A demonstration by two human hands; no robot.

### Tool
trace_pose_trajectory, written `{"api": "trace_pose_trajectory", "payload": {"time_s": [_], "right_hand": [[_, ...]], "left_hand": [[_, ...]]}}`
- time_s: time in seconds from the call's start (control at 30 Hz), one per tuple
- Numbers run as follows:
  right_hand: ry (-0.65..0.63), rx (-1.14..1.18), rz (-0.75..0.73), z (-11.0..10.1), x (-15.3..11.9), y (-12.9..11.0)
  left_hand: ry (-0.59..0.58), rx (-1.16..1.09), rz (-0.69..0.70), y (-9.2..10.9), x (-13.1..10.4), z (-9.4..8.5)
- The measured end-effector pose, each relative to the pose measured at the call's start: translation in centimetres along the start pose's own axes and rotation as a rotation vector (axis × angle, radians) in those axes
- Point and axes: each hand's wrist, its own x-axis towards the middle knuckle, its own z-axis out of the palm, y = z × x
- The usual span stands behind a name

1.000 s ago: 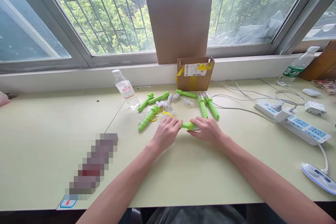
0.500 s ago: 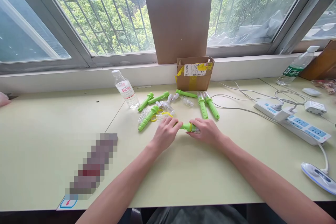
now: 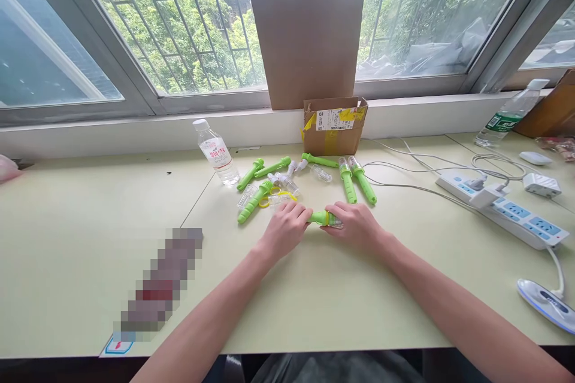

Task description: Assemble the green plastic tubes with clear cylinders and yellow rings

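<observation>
Both hands hold one green plastic spike (image 3: 319, 217) low over the table, lying crosswise. My left hand (image 3: 287, 226) is closed around its green left end. My right hand (image 3: 354, 222) grips the other end, where a yellow ring and a clear ribbed cap partly show between the fingers. Just beyond my left hand lies a loose green spike (image 3: 254, 202), beside clear ribbed caps (image 3: 288, 184) and a yellow ring (image 3: 263, 201). Two spikes with clear caps fitted, one of them a green capped spike (image 3: 363, 182), rest side by side beyond my right hand.
A water bottle (image 3: 217, 155) stands left of the parts. Behind them is an open cardboard box (image 3: 335, 128). On the right lie a power strip (image 3: 503, 206), cables and a white device (image 3: 545, 305); another bottle (image 3: 507, 116) stands by the window. A blurred dark object (image 3: 164, 278) lies at left.
Hardly anything differs. My left hand's fingers have shifted slightly on the spike's green end; both hands keep their hold, and the other parts lie as before.
</observation>
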Motion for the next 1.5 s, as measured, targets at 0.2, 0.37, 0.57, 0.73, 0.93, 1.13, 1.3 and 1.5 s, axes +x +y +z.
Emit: {"api": "trace_pose_trajectory", "payload": {"time_s": [0.2,0.37,0.57,0.73,0.93,1.13,1.3,1.5], "right_hand": [[-0.02,0.032,0.016,0.25,-0.11,-0.12],[-0.037,0.08,0.032,0.19,-0.06,-0.52],[-0.002,0.085,0.045,0.23,0.06,-0.4],[-0.006,0.067,0.039,0.49,-0.04,0.09],[-0.015,0.092,0.034,0.4,-0.14,-0.07],[-0.031,0.139,0.034,0.06,0.02,-0.6],[-0.006,0.097,0.027,0.29,0.0,-0.22],[0.01,0.057,0.01,0.35,0.0,0.24]], "left_hand": [[0.049,0.038,0.022,-0.07,-0.13,0.33],[0.081,0.066,0.022,-0.04,-0.24,0.63],[0.065,0.012,-0.017,0.18,-0.04,0.47],[-0.015,-0.032,-0.007,0.31,0.06,-0.09],[0.029,-0.004,0.034,0.23,-0.15,0.02],[0.067,0.056,0.02,0.4,-0.28,0.37],[0.064,0.045,-0.016,0.54,-0.09,0.43],[0.011,-0.007,-0.012,0.66,0.08,0.16]]}}
